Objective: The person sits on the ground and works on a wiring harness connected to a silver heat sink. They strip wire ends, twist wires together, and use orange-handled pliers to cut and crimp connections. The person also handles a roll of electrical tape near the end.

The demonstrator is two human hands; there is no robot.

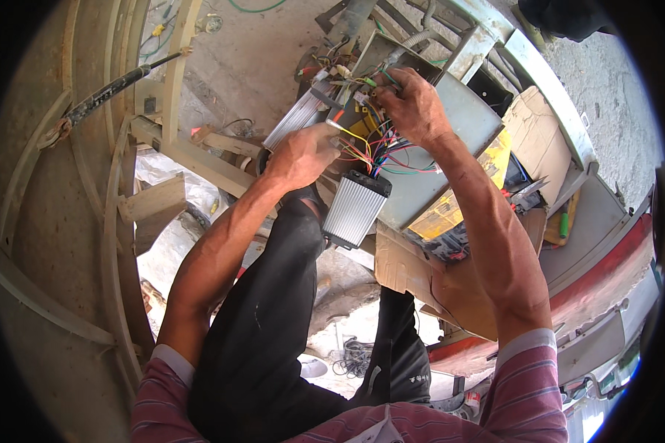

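A finned silver controller box (357, 209) with black ends hangs near my left knee, and a bundle of coloured wires (369, 153) fans up from it. My left hand (304, 156) is closed at the bundle's left side, its fingertips on thin wires beside a white connector. Farther up and to the right, my right hand (414, 105) pinches a wire among the tangle at an open metal box (377, 53). Its fingers partly hide what they grip. A second finned silver unit (300, 114) lies beyond my left hand, with more wires and plugs at its end.
A grey metal panel (465, 111) lies under my right forearm, beside a yellow-and-black case (440, 218). Cardboard (403, 262) juts out below it. Frame bars (177, 81) and a black strut (107, 96) stand at left; a curved pale rail (558, 88) bounds the right.
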